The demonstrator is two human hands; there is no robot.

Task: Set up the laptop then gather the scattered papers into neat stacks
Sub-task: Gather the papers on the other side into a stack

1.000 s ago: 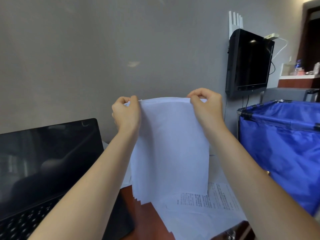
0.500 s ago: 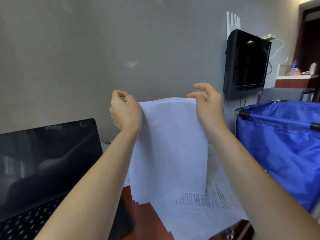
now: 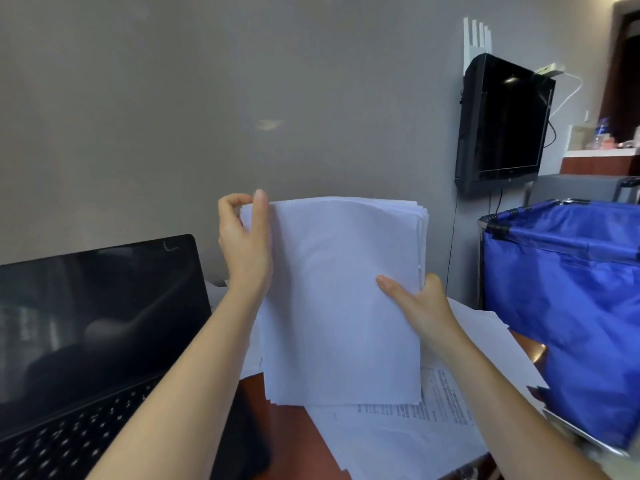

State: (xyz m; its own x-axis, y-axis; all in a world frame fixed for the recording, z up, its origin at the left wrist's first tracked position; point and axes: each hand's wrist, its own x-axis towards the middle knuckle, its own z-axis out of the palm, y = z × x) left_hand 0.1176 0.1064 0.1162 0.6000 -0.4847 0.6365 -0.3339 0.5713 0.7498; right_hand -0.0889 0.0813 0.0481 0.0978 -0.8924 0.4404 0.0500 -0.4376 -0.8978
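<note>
- Tabletop (image 3: 287, 441) of reddish-brown wood shows only as a strip low in the view, between the laptop and the papers.
- Open black laptop (image 3: 97, 323) stands on it at the left, its dark screen upright and reflecting the room, its keyboard toward the person.
- Loose white printed papers (image 3: 398, 434) lie spread over the right part of the tabletop, overlapping at uneven angles. The lines of print on the top ones are too small to read.
- Stack of plain white paper sheets (image 3: 343, 299) is held upright above those loose papers. I cannot tell whether its lower edge touches them. The sheets fan slightly at the top right corner and the bottom left corner.
- Left grip (image 3: 244, 247) pinches the stack's top left corner, thumb in front, fingers curled behind.
- Right grip (image 3: 415, 299) clasps the stack's right edge about halfway down, thumb flat on the front sheet, fingers behind.
- Plain grey wall (image 3: 242, 98) rises directly behind the tabletop.
- Black flat monitor (image 3: 502, 123) is mounted on that wall at the right, screen dark, with thin cables hanging below it. A white device with upright antennas (image 3: 476, 43) sits just above it.
- Blue fabric cart with a metal frame (image 3: 568, 306) stands just beside the tabletop's right side.
- Dark doorway (image 3: 627, 64) and a ledge (image 3: 599, 152) carrying small blurred items lie beyond the cart.
</note>
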